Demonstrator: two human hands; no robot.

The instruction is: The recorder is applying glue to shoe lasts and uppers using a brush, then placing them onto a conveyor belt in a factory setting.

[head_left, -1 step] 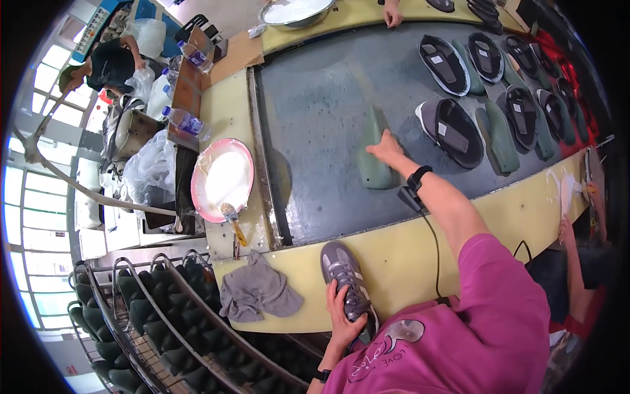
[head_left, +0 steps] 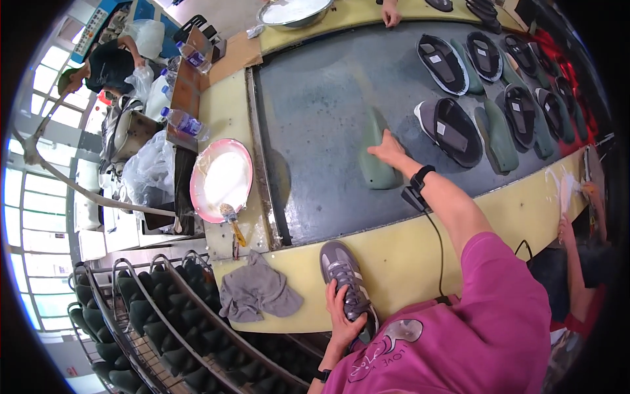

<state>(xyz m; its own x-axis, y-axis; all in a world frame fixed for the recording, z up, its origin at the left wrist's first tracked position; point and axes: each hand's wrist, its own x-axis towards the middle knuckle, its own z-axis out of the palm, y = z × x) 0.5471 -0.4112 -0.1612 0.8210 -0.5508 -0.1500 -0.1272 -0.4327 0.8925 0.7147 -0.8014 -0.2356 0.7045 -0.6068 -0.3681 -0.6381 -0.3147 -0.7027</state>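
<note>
My left hand (head_left: pixel 344 315) grips a grey lace-up sneaker (head_left: pixel 340 262) with pale side stripes, its toe pointing away from me on the yellow table edge. The sneaker's heel end is partly hidden by my fingers and shirt. Out over the dark work surface (head_left: pixel 315 118), my right hand (head_left: pixel 390 150) is closed around the middle of a green shoe last (head_left: pixel 379 176), which lies lengthwise there. Its fingertips on the far side are hidden. To the right, several dark shoes (head_left: pixel 453 134) with small white labels lie beside more green lasts (head_left: pixel 502 141).
A pink-rimmed basin (head_left: pixel 195 177) of white paste, with a brush (head_left: pixel 235 226) on its rim, stands at left near a grey rag (head_left: pixel 259 289). Racks of dark lasts (head_left: pixel 147 318) fill the lower left. Another person's hand (head_left: pixel 391 14) rests at the far edge; other people are left and right.
</note>
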